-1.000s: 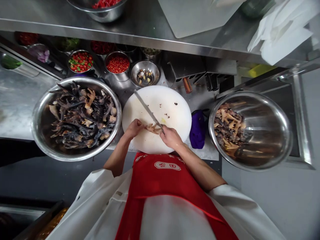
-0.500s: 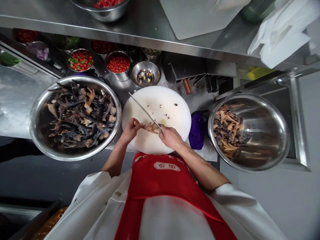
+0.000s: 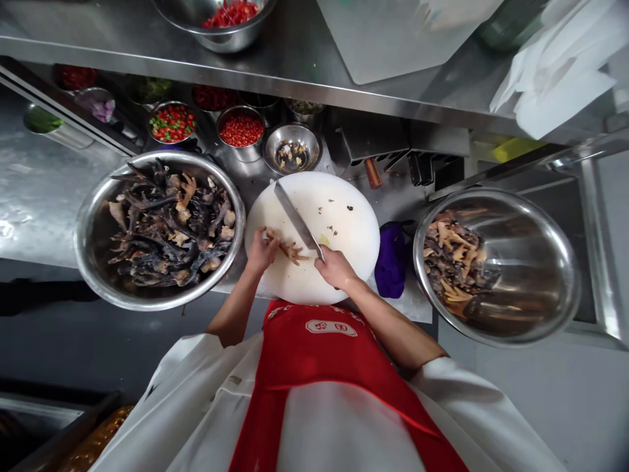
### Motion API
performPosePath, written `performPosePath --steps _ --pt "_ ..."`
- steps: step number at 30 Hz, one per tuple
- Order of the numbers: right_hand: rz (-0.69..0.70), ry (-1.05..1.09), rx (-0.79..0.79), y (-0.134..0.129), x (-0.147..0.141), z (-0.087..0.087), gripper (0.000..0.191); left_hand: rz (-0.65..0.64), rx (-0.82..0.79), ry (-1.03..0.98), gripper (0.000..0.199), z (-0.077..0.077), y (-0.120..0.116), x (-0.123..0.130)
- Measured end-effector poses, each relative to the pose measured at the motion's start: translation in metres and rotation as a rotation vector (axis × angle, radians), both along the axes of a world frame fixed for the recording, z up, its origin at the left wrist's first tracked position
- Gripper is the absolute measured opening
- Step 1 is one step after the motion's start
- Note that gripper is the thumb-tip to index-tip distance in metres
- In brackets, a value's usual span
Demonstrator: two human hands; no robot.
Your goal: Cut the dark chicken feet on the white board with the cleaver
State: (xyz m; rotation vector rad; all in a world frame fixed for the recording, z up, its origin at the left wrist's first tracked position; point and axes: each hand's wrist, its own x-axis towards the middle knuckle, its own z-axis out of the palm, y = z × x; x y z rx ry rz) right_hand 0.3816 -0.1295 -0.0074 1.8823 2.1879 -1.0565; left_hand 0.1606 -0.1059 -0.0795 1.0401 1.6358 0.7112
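The brushed stainless-steel worktop (image 3: 29, 190) runs in front of me above a grey floor (image 3: 39, 354), with a long steel shelf (image 3: 122, 44) across its far side. Under the shelf stand steel tubs of red chopped chillies (image 3: 241, 130) and of mixed red and green pieces (image 3: 171, 123), then a black-and-steel knife rack (image 3: 368, 137) with a brown wooden handle (image 3: 373, 174) jutting from it. To my left is a wide steel bowl (image 3: 91, 262) heaped with dark birds' feet (image 3: 171, 226); to my right, past a crumpled purple cloth (image 3: 391, 259), another deep steel bowl (image 3: 533, 262) has browner feet (image 3: 455, 252) gathered on its left side. Between the bowls sits my round white cutting board (image 3: 354, 249), dotted with dark scraps (image 3: 350, 208). My left hand (image 3: 263, 250) pinches a pale brown clawed bird's foot (image 3: 293, 252) by its shank over the board, toes spread towards my right hand (image 3: 336, 269). That one is wrapped around the handle of a long steel knife (image 3: 297, 216), whose blade slants away to the left, beyond the foot. I cannot tell whether the foot touches the board.
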Motion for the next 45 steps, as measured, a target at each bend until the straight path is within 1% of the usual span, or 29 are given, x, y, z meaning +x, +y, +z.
performPosePath --steps 2,4,6,8,10,13,16,19,21,23,26,28,30,34,36,37,41,42,45 --pt "-0.074 0.052 0.049 -0.002 -0.001 0.005 0.029 0.053 0.080 -0.080 0.057 0.001 0.002 0.013" --pt "-0.136 0.108 0.094 -0.005 -0.005 0.010 0.031 0.060 0.151 -0.075 0.048 0.003 -0.002 0.027" --pt "-0.163 0.151 0.118 -0.009 -0.010 0.011 0.033 0.024 0.180 0.014 0.036 0.007 -0.013 0.036" --pt "-0.150 0.162 0.107 -0.012 -0.015 0.006 0.034 -0.032 0.192 0.142 0.032 0.010 -0.025 0.041" --pt "-0.120 0.131 0.073 -0.014 -0.020 -0.002 0.034 -0.085 0.226 0.231 0.031 0.013 -0.037 0.042" --pt "-0.099 0.045 0.038 -0.014 -0.024 -0.015 0.034 -0.202 0.327 0.251 0.034 0.014 -0.045 0.044" --pt "-0.087 0.006 0.045 -0.009 -0.023 -0.023 0.035 -0.314 0.454 0.260 0.040 0.009 -0.041 0.048" --pt "-0.089 0.022 0.055 -0.003 -0.018 -0.023 0.035 -0.397 0.547 0.271 0.033 0.004 -0.027 0.048" --pt "-0.110 0.054 0.062 0.000 -0.015 -0.023 0.034 -0.454 0.562 0.287 0.027 0.004 -0.016 0.046" --pt "-0.149 0.087 0.070 0.001 -0.013 -0.025 0.032 -0.524 0.562 0.307 0.026 0.005 -0.007 0.042" --pt "-0.219 0.123 0.077 -0.002 -0.014 -0.028 0.028 -0.598 0.576 0.336 0.026 0.007 -0.003 0.035" --pt "-0.252 0.139 0.090 -0.006 -0.015 -0.028 0.026 -0.607 0.590 0.357 0.026 0.007 -0.005 0.031" --pt "-0.275 0.149 0.121 -0.009 -0.016 -0.025 0.028 -0.598 0.623 0.369 0.025 0.005 -0.007 0.029" --pt "-0.301 0.197 0.244 -0.007 -0.014 -0.011 0.034 -0.553 0.754 0.368 0.023 -0.001 -0.009 0.029" --pt "-0.290 0.207 0.273 -0.004 -0.013 -0.007 0.036 -0.534 0.796 0.364 0.022 -0.003 -0.008 0.031" --pt "-0.266 0.193 0.245 -0.002 -0.013 -0.007 0.035 -0.526 0.805 0.362 0.022 -0.005 -0.008 0.031" --pt "-0.141 0.059 0.016 0.003 -0.020 -0.014 0.026 -0.523 0.792 0.349 0.019 -0.009 -0.006 0.032" --pt "-0.128 0.036 -0.008 0.004 -0.022 -0.016 0.025 -0.527 0.788 0.341 0.019 -0.010 -0.006 0.032" --pt "-0.114 0.014 -0.007 0.006 -0.025 -0.017 0.026 -0.536 0.792 0.314 0.018 -0.012 -0.005 0.031"
